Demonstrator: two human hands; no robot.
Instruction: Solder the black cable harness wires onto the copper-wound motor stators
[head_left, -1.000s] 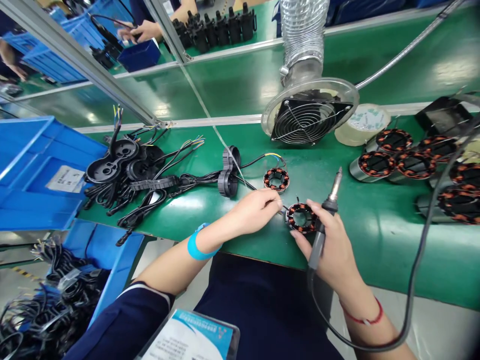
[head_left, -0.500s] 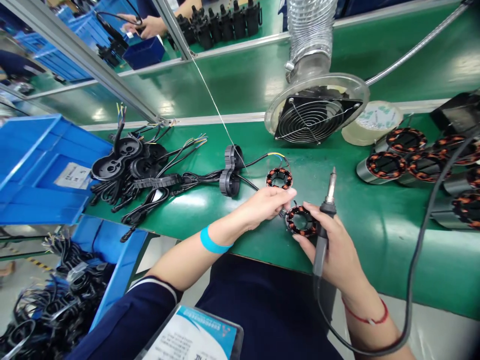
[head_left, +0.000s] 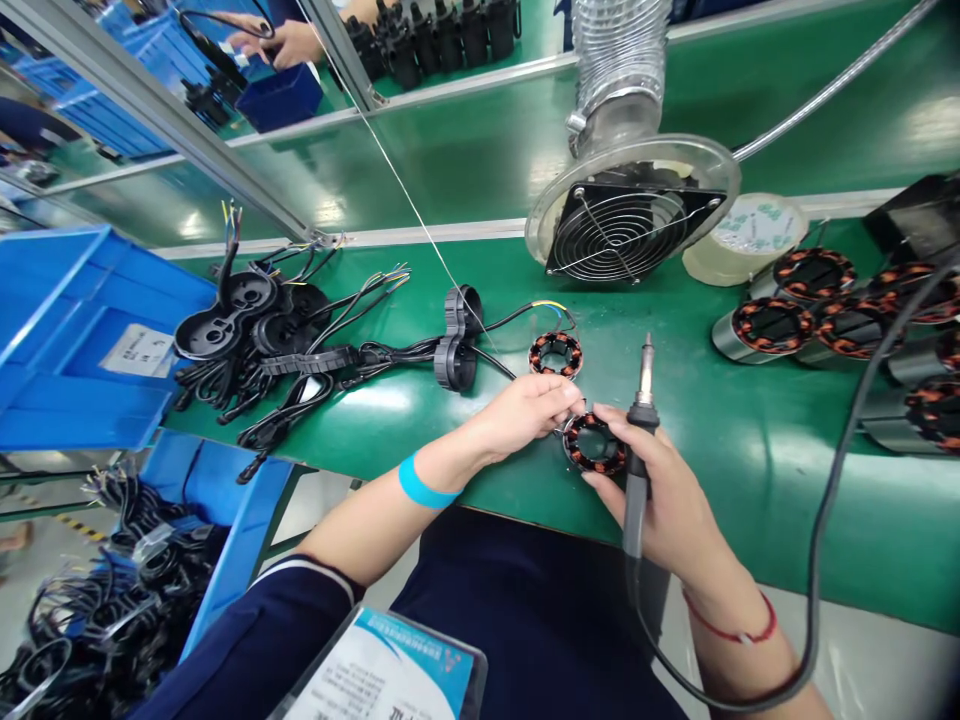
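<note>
My right hand (head_left: 664, 490) holds a soldering iron (head_left: 641, 440) upright, its metal tip pointing away from me. The thumb and fingertips of that hand also steady a copper-wound stator ring (head_left: 595, 443) on the bench. At the ring's left edge, my left hand (head_left: 529, 412) pinches a thin wire, mostly hidden by the fingertips. Just beyond the left fingers lies a second stator ring (head_left: 556, 355), joined by coloured leads to a black cable. That cable comes from a pair of round black caps (head_left: 459, 338); another cable from them runs under my left hand.
A fume extractor (head_left: 619, 235) with a ribbed duct hangs over the bench. Several stators in metal cases (head_left: 769, 330) stand at right, near a tape roll (head_left: 746, 235). Black cables and caps (head_left: 247, 320) heap at left beside blue bins (head_left: 90, 340). Across the divider, a co-worker's hands (head_left: 281, 42) are busy.
The near stator ring and my right hand with the soldering iron have shifted slightly left. My left fingertips have drawn in closer on the wire at the ring's edge.
</note>
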